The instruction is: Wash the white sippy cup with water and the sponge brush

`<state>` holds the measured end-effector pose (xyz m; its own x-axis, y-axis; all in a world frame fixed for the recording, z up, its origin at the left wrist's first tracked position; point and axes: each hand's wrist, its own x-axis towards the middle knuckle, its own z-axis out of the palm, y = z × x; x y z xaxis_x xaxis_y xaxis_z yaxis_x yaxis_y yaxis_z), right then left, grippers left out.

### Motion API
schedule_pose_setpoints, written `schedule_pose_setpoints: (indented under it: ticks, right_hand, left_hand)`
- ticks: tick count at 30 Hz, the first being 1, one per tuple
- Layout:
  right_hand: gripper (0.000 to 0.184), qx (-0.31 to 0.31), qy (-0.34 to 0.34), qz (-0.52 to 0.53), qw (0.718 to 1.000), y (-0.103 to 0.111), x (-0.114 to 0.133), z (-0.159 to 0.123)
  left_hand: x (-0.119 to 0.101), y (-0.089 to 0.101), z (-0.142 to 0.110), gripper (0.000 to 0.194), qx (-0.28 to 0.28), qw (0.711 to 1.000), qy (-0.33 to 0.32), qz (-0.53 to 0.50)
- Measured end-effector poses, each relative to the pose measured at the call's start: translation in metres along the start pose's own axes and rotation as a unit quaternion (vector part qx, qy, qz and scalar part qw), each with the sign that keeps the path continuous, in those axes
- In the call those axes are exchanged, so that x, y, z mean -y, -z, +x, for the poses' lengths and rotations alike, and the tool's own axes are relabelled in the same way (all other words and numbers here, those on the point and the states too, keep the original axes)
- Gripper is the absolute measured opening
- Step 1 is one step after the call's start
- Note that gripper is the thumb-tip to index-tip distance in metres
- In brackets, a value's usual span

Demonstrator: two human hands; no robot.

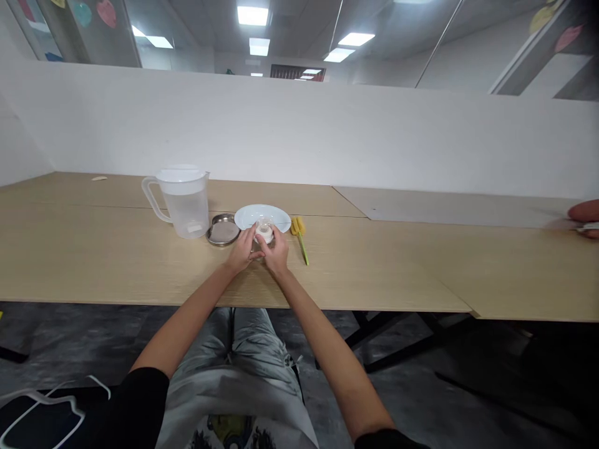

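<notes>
While the left grip [242, 251] and the right grip [277, 252] are both grasping a small clear-and-white container [264, 231] just left of the frame's centre, a pitcher [188, 209] is standing farther left on the desk [397, 265].

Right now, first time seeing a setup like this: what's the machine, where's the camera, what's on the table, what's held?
There's no machine: these are a person's bare hands. The single picture comes from a camera worn on their head, looking forward and down. The left hand and right hand together grip a small clear container, whitish at the top. On the wooden table, left to right, are a translucent pitcher, a round metal dish, a pale plate and a yellow-headed tool with a green handle.
</notes>
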<state>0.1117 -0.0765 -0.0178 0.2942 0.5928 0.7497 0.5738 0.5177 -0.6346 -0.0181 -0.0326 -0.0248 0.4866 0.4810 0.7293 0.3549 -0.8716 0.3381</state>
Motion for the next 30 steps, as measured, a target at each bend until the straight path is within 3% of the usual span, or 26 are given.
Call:
schedule_pose_setpoints:
  ticks: [8,18,30]
  right_hand:
    - [0.054,-0.007,-0.005,0.005,1.000,0.0011,-0.0001,0.0006]
    - [0.049,-0.022,-0.051,0.062,0.997,0.0011,0.0035,0.0016]
    - [0.054,-0.011,-0.018,-0.002,1.000,-0.0018,-0.0002,-0.0006]
  left_hand:
    - [0.0044,-0.0021,-0.0019,0.100,0.012,1.000,-0.018,0.006]
    - [-0.0017,-0.0014,-0.0026,0.097,0.026,1.000,0.008,0.015]
    - [-0.0006,-0.0022,-0.0023,0.090,0.013,0.999,0.025,0.027]
